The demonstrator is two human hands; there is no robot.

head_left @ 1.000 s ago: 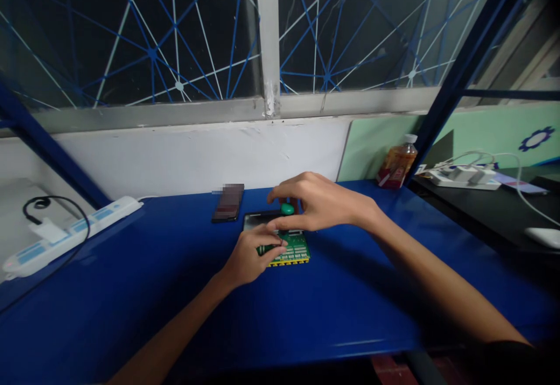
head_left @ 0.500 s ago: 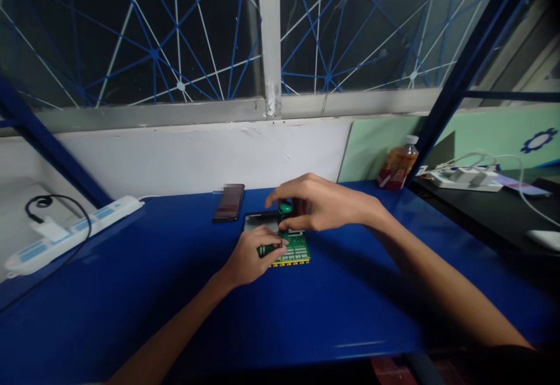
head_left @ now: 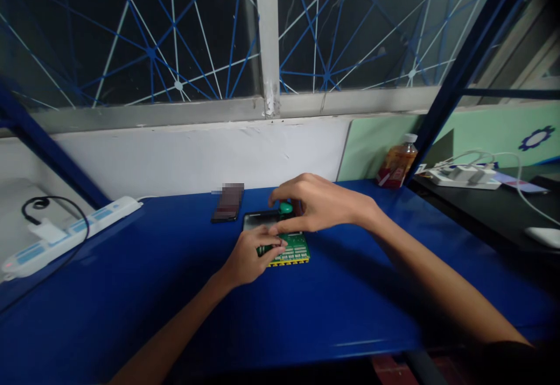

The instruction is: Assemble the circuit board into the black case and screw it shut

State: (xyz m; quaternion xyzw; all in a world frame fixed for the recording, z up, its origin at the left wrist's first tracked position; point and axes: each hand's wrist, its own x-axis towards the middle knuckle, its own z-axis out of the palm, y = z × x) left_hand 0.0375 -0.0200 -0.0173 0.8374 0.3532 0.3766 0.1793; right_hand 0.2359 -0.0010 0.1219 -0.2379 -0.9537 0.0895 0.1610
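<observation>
A green, yellow-edged circuit board (head_left: 298,244) is laid on the glossy blue tabletop (head_left: 280,315). Over it the left hand (head_left: 247,258) is bunched, pinch undetermined. A green-topped dark object (head_left: 286,207) is half-ringed by the curved right hand (head_left: 314,199); grip cannot be told.

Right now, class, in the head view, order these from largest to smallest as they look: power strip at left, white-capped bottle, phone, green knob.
1. Power strip
2. White-capped bottle and phone: too alike to rank
3. Green knob

Blue tabletop (head_left: 306,321), white wall (head_left: 196,154) behind, dark windows (head_left: 131,35) above with blue/white line pattern, slanted blue posts (head_left: 475,49), dim light
</observation>
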